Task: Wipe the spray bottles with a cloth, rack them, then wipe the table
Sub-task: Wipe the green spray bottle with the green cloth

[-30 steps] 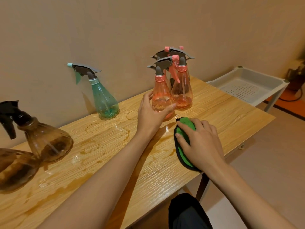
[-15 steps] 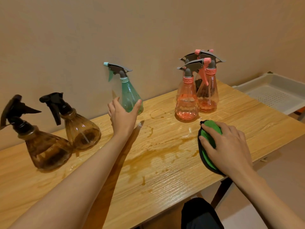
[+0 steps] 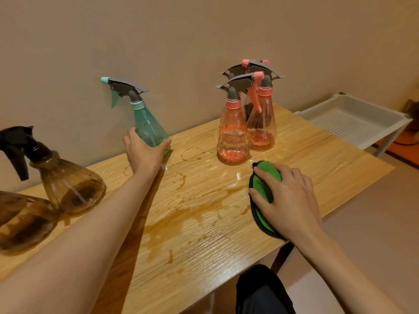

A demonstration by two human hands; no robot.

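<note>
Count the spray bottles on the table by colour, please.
Green spray bottle: 1
Pink spray bottles: 3, one mostly hidden behind the other two
Brown spray bottles: 2, one cut off by the frame edge
Total: 6

Desk (image 3: 317, 155): pale wood-grain top, shiny under the brown liquid film. Teal bottle (image 3: 147, 128): smooth translucent plastic, opaque grey head. Pink bottles (image 3: 233, 137): tinted plastic, faceted lower body. Brown bottles (image 3: 70, 189): glossy, translucent. Cloth (image 3: 264, 180): green fuzzy pile, dark edge. Rack (image 3: 374, 109): matt grey plastic, perforated floor
</note>
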